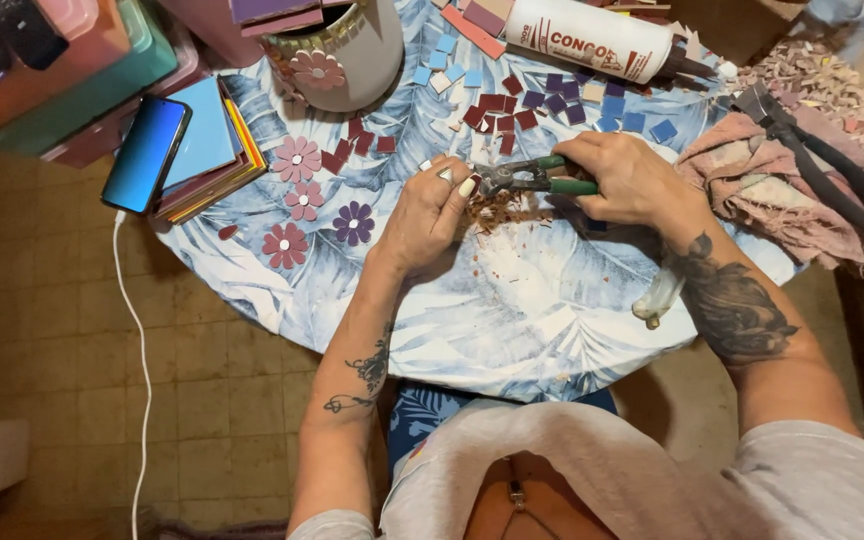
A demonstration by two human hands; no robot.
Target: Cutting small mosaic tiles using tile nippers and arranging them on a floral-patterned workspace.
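Note:
My right hand (630,182) grips the green handles of a pair of tile nippers (532,178), whose jaws point left. My left hand (430,212) pinches a small tile piece right at the jaws; the piece itself is mostly hidden by my fingers. A small heap of reddish-brown tile chips (507,210) lies on the leaf-patterned tablecloth (512,310) just under the jaws.
Several mosaic flowers (297,158) lie left of my hands; dark red, purple and blue square tiles (512,105) sit behind them. A glue bottle (592,38), a decorated pot (337,55), a phone (145,152) on notebooks, a pink rag (782,195) and black tools (812,160) ring the round table.

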